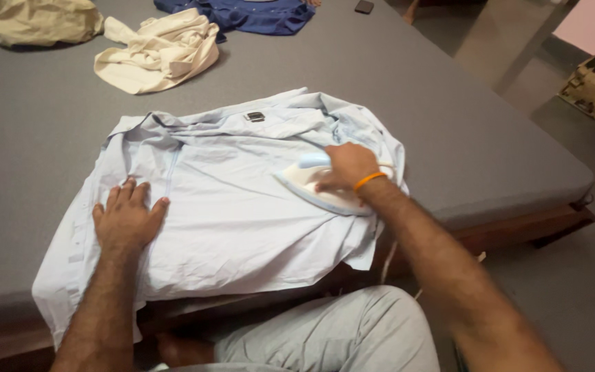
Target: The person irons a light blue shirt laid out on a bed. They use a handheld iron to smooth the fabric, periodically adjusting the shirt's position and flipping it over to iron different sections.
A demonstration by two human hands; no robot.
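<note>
1. The pale blue shirt (228, 207) lies spread on a grey padded table (449, 117); its lower hem hangs over the table's near edge, just above the person's grey-trousered lap (339, 331).
2. Beyond the shirt's collar the grey surface runs bare up to a crumpled cream cloth (160, 52), a beige garment (36, 21) and a dark blue garment (256, 15), all well apart from the shirt. To the shirt's right the pad runs bare to the table's right edge, then drops to the floor.
3. The white and light blue iron (315, 186) rests flat on the shirt's right part, nose pointing toward the shirt's middle.
4. The right hand (349, 169), an orange band at its wrist, is closed around the iron's handle.
5. The left hand (127, 219) lies flat and open on the shirt's left part, fingers spread, gripping nothing, well apart from the iron.
6. The iron's handle is covered by the right hand. The beige and dark blue garments are cut off at the top. A small dark object (363, 7) beyond the shirt is too small to identify.
</note>
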